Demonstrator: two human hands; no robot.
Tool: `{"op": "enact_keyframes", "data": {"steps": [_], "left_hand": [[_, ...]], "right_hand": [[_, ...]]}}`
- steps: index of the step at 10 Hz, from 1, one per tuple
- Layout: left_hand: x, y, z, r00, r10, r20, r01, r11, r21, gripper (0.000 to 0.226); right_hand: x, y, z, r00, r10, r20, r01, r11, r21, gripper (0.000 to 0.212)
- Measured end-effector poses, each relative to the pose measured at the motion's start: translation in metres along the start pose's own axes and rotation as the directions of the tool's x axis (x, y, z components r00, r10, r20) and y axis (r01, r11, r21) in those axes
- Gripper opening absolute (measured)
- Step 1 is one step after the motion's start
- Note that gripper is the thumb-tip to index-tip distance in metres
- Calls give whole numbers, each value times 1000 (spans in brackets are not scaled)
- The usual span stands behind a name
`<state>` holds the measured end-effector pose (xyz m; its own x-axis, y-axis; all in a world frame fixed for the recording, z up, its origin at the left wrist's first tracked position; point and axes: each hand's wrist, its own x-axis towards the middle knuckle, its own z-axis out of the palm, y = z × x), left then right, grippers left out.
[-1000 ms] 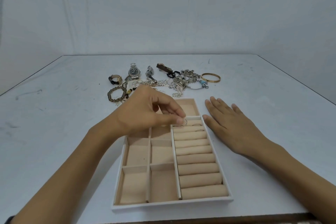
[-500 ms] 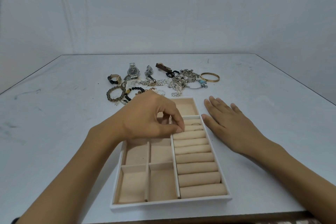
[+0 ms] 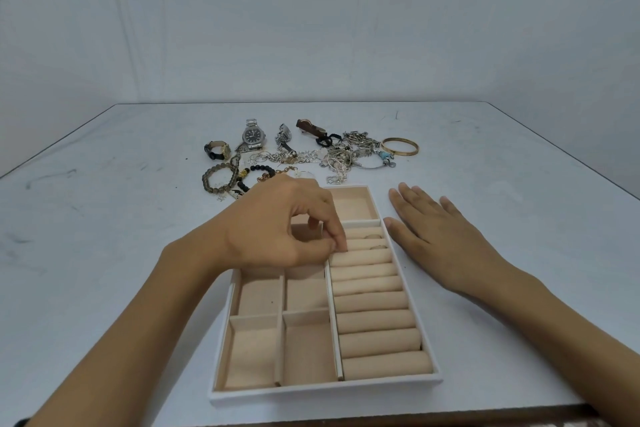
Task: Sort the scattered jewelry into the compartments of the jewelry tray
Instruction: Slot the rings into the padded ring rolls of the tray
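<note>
"At the far end of the jewelry tray point(image 3: 325, 395), what is the left hand point(image 3: 284, 229) doing?" the recorder asks.

"Obs.: fingers curled, thumb and forefinger tips point(image 3: 341, 245) pressed together at the left end of the ring rolls point(image 3: 377, 322), about the groove below the second roll. I cannot tell whether they pinch a ring, because the tips hide it. Judgement: it is seating or nudging a band into that groove, since the grooves are what keep bands upright."

"And the right hand point(image 3: 440, 236)?"

"Flat on the surface point(image 3: 121, 218), fingers straight, holding nothing, thumb just beside the tray's right wall. It is probably there to brace the tray against the push."

"Counts?"

"Rolls: nine. Rings seated: two, an upper ring point(image 3: 372, 236) and a lower ring point(image 3: 378, 247) in neighbouring grooves, both toward the right end. Open compartments showing: five, with four on the left and one square at the far right. The left hand covers whatever lies under it.

Unsorted pile beyond the tray, watches: four.
- steel watch point(image 3: 254, 137)
- black-strap watch point(image 3: 216, 150)
- small silver watch point(image 3: 284, 134)
- brown-strap watch point(image 3: 310, 126)

Also one gold bangle point(image 3: 400, 146), one brown bead bracelet point(image 3: 217, 179) and one black bead bracelet point(image 3: 263, 169). The chains point(image 3: 339, 158) are tangled and I cannot count them. Judgement: most of the sorting remains."
</note>
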<state>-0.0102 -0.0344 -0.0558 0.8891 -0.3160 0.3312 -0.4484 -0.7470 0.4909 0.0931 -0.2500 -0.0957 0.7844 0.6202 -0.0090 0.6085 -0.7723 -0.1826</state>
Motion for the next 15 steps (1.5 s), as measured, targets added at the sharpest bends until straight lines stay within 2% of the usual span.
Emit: {"op": "enact_keyframes", "data": {"steps": [4, 6, 7, 8, 9, 10, 11, 12, 13, 14, 15], "left_hand": [[2, -2, 5, 1000, -19, 7, 19, 999, -30, 14], [2, -4, 2, 998, -61, 33, 64, 991, -121, 13], [1, -7, -4, 990, -128, -54, 119, 983, -140, 17], [2, -17, -12, 963, -201, -177, 178, 974, -138, 18], [6, -37, -21, 907, -309, -286, 285, 951, -124, 14], [11, -57, -27, 813, -440, -381, 432, 895, -112, 15], [19, -72, -28, 773, -486, -409, 524, 852, -22, 12], [28, -84, -29, 719, -523, -458, 613, 787, 64, 19], [36, -96, -29, 647, -558, -520, 685, 725, 73, 28], [41, -106, -27, 643, -559, -524, 704, 701, 117, 34], [43, -117, -27, 673, -547, -498, 702, 685, 195, 36]], "right_hand": [[1, 1, 1, 1000, -4, -3, 4, 1000, -11, 60], [0, 1, 1, 1000, -8, 0, 8, 1000, -24, 60], [0, 0, 0, 1000, -10, 5, 10, 999, -32, 60], [-1, -1, -3, 1000, -15, 0, 15, 999, -52, 61], [-2, -5, -10, 999, -25, -21, 23, 997, -71, 60], [3, -8, -21, 998, -21, -60, 16, 996, -87, 54], [20, -6, -37, 999, 0, -49, -4, 996, -88, 36], [45, -5, -54, 998, 40, -51, -40, 999, -6, 19], [71, -9, -61, 989, 75, -127, -58, 990, 126, 13], [92, -19, -60, 970, 107, -219, -57, 973, 222, 11], [108, -31, -54, 952, 114, -284, -46, 970, 237, 13]]}}
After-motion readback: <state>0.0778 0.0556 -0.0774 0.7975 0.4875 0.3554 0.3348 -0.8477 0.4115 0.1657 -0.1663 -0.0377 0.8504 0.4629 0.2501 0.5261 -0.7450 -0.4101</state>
